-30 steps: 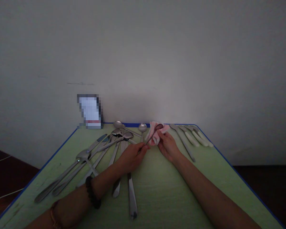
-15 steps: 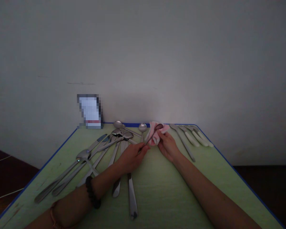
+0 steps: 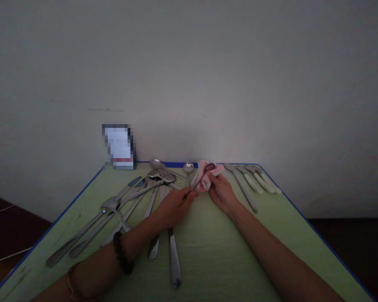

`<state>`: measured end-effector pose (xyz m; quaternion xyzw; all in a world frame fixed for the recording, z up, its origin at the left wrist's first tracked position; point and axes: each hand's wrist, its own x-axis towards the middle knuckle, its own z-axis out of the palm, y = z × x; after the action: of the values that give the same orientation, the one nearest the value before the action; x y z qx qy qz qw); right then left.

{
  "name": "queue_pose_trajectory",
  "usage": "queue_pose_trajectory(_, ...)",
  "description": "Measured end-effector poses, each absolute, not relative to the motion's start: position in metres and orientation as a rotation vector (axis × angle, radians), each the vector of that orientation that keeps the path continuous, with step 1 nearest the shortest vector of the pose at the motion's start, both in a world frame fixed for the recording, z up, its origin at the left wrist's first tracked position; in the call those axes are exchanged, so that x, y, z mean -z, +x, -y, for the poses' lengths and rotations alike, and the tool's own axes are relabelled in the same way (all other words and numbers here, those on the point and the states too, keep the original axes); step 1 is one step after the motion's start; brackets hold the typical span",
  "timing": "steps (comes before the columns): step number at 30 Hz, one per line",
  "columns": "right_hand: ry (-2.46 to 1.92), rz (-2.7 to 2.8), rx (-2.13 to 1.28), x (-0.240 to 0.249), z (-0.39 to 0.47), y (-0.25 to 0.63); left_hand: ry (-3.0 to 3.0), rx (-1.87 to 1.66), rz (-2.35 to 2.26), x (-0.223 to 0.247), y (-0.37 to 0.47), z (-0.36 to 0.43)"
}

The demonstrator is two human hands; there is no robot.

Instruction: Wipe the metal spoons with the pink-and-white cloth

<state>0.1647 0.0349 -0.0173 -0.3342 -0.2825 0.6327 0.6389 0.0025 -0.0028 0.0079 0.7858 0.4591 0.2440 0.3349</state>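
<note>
Closed around the handle of a spoon, my left hand [image 3: 174, 208] is near the middle of the table. The spoon [image 3: 210, 167] points away to the right, its bowl lying against a pink and white cloth [image 3: 203, 181]. My right hand [image 3: 222, 191] pinches the cloth at the spoon's bowl; some of its fingers are hidden behind the cloth. Just left of the cloth a small round-bowled spoon [image 3: 188, 168] lies on the table. Under and beside my left forearm several metal spoons and knives are spread, among them a large spoon [image 3: 110, 204].
The green table [image 3: 214, 260] has a blue edge and stands against a grey wall. A blurred-out phone-like screen [image 3: 118, 144] leans at the back left. To the right lie a long-handled metal utensil [image 3: 244, 191] and several forks with pale handles [image 3: 254, 183].
Almost nothing differs; both hands hold the spoon and cloth in nearly the same place.
</note>
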Motion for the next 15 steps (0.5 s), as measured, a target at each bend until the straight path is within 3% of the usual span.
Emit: queue_pose_trajectory(15, -0.754, 0.611, -1.465, 0.0131, -0.0328, 0.1659, 1.931, -0.619, -1.206, -0.0089, 0.0032, 0.0019)
